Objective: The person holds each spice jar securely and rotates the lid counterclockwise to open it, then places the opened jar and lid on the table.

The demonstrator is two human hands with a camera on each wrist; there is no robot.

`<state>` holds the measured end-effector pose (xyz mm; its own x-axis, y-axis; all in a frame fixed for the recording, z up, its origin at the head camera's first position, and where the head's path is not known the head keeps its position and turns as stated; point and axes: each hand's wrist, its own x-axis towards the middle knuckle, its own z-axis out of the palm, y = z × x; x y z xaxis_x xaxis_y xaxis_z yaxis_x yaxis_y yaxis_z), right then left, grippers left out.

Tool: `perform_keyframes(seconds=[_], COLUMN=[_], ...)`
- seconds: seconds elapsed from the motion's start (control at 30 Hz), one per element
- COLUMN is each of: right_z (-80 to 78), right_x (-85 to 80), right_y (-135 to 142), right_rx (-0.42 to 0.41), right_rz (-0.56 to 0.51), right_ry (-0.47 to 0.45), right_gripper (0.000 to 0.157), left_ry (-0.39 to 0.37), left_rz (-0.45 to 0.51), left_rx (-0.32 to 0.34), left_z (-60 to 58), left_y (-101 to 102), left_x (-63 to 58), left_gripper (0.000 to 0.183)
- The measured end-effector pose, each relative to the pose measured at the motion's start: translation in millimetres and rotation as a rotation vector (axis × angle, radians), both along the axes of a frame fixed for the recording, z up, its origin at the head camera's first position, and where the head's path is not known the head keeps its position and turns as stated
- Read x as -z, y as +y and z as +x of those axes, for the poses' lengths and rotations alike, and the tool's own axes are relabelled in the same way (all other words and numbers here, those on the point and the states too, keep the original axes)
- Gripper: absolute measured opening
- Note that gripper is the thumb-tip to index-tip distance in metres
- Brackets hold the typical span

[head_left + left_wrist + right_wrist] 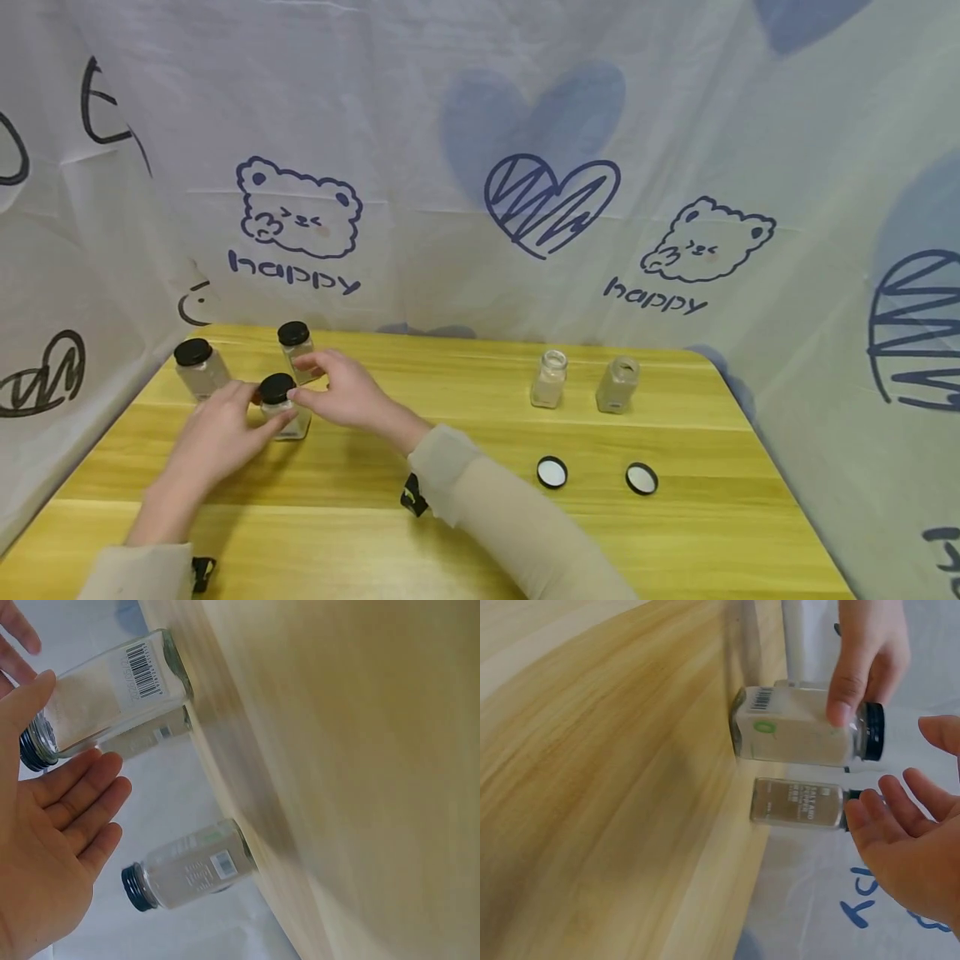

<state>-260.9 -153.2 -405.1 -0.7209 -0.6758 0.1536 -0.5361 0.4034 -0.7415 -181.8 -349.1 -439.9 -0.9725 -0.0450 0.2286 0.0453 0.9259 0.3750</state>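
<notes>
A square glass spice jar (294, 423) with a black cap (277, 388) and pale powder inside stands upright on the table at the left. My left hand (217, 433) holds it near the neck; the right wrist view shows its thumb against the jar (795, 724). My right hand (348, 392) is just right of the cap, its fingers spread and apart from the jar in the right wrist view. Behind stands a second capped jar (295, 337), brownish in the right wrist view. A third capped jar (202, 372) stands left of my left hand.
Two uncapped glass jars (550, 382) (618, 387) stand toward the back right of the wooden table (360, 550). Two black-rimmed lids (552, 472) (642, 478) lie in front of them, white insides up. A printed white cloth (420, 275) hangs behind and at both sides.
</notes>
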Motion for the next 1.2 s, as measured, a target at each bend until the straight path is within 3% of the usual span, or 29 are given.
perform_keyframes(seconds=[0.27, 0.47, 0.63, 0.9, 1.2], right_z=[-4.8, -8.5, -11.1, -10.9, -9.0], right_x=[6.4, 10.1, 9.0, 7.8, 11.8], right_y=[8, 24, 41, 87, 143], right_rx=[0.015, 0.042, 0.08, 0.148, 0.213], right_rz=[0.025, 0.069, 0.125, 0.151, 0.115], right_ry=[0.052, 0.155, 0.176, 0.166, 0.154], right_gripper=[0.043, 0.039, 0.043, 0.041, 0.04], left_ry=[0.043, 0.074, 0.104, 0.161, 0.176], left_rz=[0.004, -0.003, -0.029, -0.095, -0.176], left_rx=[0.086, 0.158, 0.214, 0.301, 0.371], left_z=[-9.5, -18.5, -28.1, -44.1, -62.1], left_y=[22, 40, 58, 98, 148], left_x=[0.1, -0.2, -1.1, -2.9, 3.5], left_gripper=[0.058, 0.058, 0.053, 0.043, 0.048])
